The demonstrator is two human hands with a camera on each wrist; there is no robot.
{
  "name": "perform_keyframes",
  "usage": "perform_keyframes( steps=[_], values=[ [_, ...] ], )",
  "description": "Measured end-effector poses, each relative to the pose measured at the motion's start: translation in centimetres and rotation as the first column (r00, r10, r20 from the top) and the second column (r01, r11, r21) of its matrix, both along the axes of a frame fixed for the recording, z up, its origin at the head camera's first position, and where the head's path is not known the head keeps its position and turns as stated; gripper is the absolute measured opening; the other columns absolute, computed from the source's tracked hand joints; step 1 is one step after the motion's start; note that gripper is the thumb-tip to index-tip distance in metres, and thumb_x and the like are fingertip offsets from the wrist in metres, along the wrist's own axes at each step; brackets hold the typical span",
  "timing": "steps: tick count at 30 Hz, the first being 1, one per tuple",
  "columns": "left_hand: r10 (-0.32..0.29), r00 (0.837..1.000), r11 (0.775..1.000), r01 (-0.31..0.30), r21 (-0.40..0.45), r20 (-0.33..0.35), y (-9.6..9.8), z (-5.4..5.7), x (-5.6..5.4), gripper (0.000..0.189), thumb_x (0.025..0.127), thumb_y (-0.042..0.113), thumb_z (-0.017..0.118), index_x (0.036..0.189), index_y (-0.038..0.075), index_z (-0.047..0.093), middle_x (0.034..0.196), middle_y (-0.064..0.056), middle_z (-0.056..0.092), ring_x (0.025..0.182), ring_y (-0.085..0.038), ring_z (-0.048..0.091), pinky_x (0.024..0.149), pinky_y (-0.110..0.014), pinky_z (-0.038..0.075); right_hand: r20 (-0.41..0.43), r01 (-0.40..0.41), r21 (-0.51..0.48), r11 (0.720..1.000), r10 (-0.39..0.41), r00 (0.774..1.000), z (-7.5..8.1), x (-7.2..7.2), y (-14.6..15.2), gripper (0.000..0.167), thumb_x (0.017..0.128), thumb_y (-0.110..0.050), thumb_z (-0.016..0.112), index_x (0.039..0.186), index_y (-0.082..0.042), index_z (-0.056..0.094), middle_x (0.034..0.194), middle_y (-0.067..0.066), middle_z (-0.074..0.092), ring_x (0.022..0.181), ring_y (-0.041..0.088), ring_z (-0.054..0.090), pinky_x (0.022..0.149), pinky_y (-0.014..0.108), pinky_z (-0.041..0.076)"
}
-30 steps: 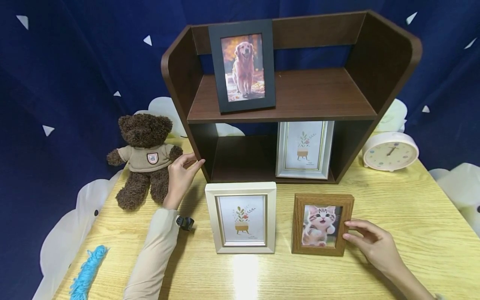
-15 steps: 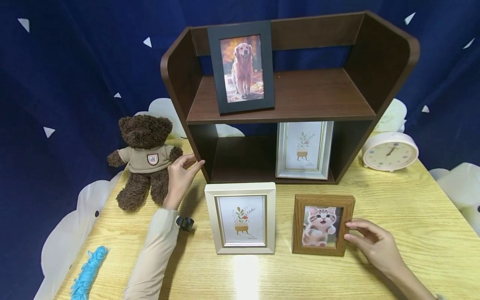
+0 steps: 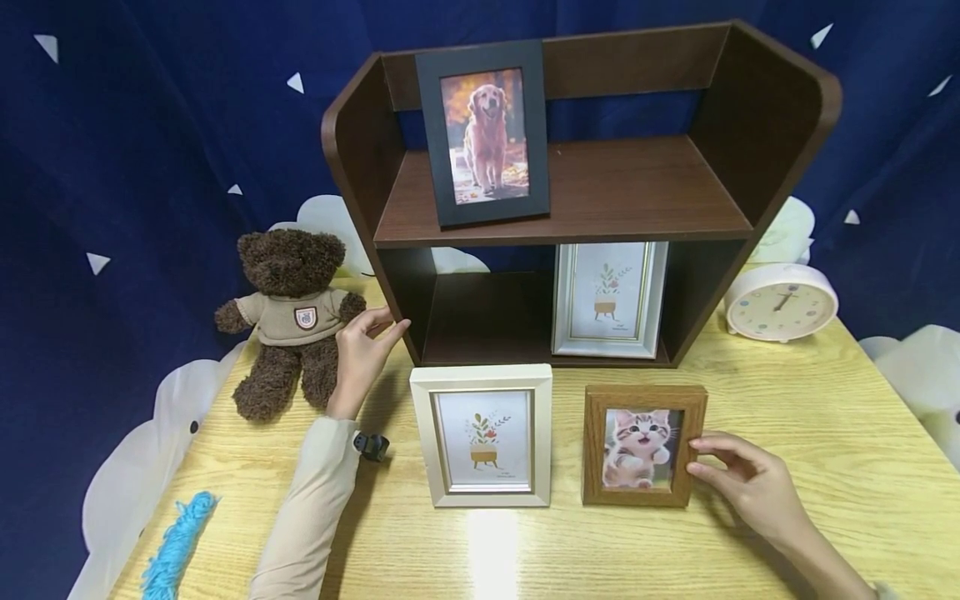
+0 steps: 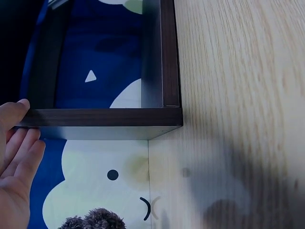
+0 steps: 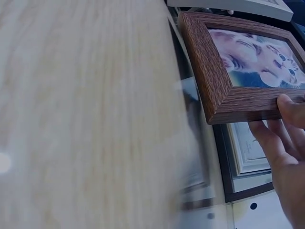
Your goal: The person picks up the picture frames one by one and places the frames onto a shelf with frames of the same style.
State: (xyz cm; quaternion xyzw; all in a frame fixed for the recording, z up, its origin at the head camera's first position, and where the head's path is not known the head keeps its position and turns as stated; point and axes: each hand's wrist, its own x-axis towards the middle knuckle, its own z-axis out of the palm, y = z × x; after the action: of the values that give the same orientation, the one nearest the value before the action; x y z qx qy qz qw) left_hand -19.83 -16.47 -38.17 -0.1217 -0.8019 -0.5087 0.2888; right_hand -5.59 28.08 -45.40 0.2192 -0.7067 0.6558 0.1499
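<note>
My left hand (image 3: 363,354) pinches the front edge of the left side panel of a dark brown two-tier shelf (image 3: 630,192). In the left wrist view, thumb and fingers lie on opposite faces of that panel. My right hand (image 3: 750,483) pinches the right side of a brown wooden picture frame (image 3: 592,446) with a kitten photo. The right wrist view shows the thumb on the frame's front and the fingers behind it. To its left, apart from it, a cream picture frame (image 3: 423,442) with a plant print stands on the table.
On the upper tier leans a black picture frame (image 3: 431,133) with a dog photo. A silvery-white picture frame (image 3: 562,300) stands in the lower tier's right part. A teddy bear (image 3: 292,317), a round clock (image 3: 783,304) and blue yarn (image 3: 176,546) lie around the wooden table (image 3: 585,558).
The kitten frame has shifted very slightly up and left in the head view, with my right hand on it. My left hand keeps its place on the shelf panel.
</note>
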Motion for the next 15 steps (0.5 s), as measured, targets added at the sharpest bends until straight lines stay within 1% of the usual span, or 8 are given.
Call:
perform_keyframes(
  steps=[1, 6, 8, 12, 15],
  values=[
    [0.0, 1.0, 1.0, 0.0, 0.0, 0.002, 0.0, 0.0, 0.0, 0.018, 0.077, -0.009, 0.073, 0.091, -0.018, 0.065, 0.089, -0.032, 0.065, 0.084, -0.045, 0.066, 0.079, -0.053, 0.057, -0.002, -0.004, -0.001, 1.0, 0.004, 1.0, 0.1, 0.0, -0.1, 0.043, 0.066, 0.032, 0.063, 0.099, 0.004, 0.067, 0.104, -0.006, 0.069, 0.098, 0.002, 0.063, 0.08, 0.013, 0.054],
    [0.004, 1.0, 1.0, -0.004, -0.004, 0.01, 0.1, 0.0, 0.0, 0.018, 0.076, -0.009, 0.073, 0.091, -0.018, 0.065, 0.089, -0.032, 0.065, 0.085, -0.045, 0.066, 0.079, -0.052, 0.057, -0.024, -0.027, -0.072, 0.997, 0.025, 0.999, 0.7, -0.3, -0.3, 0.051, 0.062, 0.037, 0.059, 0.101, 0.004, 0.067, 0.104, -0.001, 0.07, 0.095, 0.004, 0.065, 0.078, 0.013, 0.055],
    [0.01, 1.0, 1.0, -0.01, -0.009, 0.01, 0.1, 0.0, 0.0, 0.018, 0.077, -0.009, 0.073, 0.091, -0.017, 0.066, 0.09, -0.031, 0.065, 0.085, -0.044, 0.066, 0.079, -0.051, 0.057, -0.039, -0.045, -0.102, 0.994, 0.041, 0.998, 0.9, -0.5, -0.3, 0.05, 0.063, 0.036, 0.06, 0.102, 0.006, 0.067, 0.104, 0.001, 0.07, 0.095, 0.006, 0.066, 0.077, 0.013, 0.055],
    [0.014, 1.0, 1.0, -0.014, -0.014, 0.009, 0.0, 0.0, 0.0, 0.018, 0.077, -0.008, 0.073, 0.091, -0.017, 0.066, 0.09, -0.03, 0.066, 0.085, -0.043, 0.066, 0.079, -0.049, 0.058, -0.051, -0.072, -0.118, 0.99, 0.066, 0.996, 1.3, -0.9, -0.2, 0.048, 0.066, 0.035, 0.06, 0.104, 0.006, 0.066, 0.106, 0.001, 0.07, 0.097, 0.007, 0.066, 0.079, 0.014, 0.055],
    [0.015, 1.0, 1.0, -0.015, -0.011, 0.013, 0.0, 0.0, -0.1, 0.018, 0.077, -0.008, 0.073, 0.09, -0.017, 0.066, 0.09, -0.03, 0.066, 0.085, -0.043, 0.066, 0.08, -0.048, 0.058, -0.05, -0.065, -0.133, 0.989, 0.059, 0.997, 1.6, -1.0, -0.2, 0.047, 0.066, 0.036, 0.059, 0.103, 0.008, 0.066, 0.105, 0.002, 0.07, 0.096, 0.007, 0.066, 0.078, 0.014, 0.055]
  ],
)
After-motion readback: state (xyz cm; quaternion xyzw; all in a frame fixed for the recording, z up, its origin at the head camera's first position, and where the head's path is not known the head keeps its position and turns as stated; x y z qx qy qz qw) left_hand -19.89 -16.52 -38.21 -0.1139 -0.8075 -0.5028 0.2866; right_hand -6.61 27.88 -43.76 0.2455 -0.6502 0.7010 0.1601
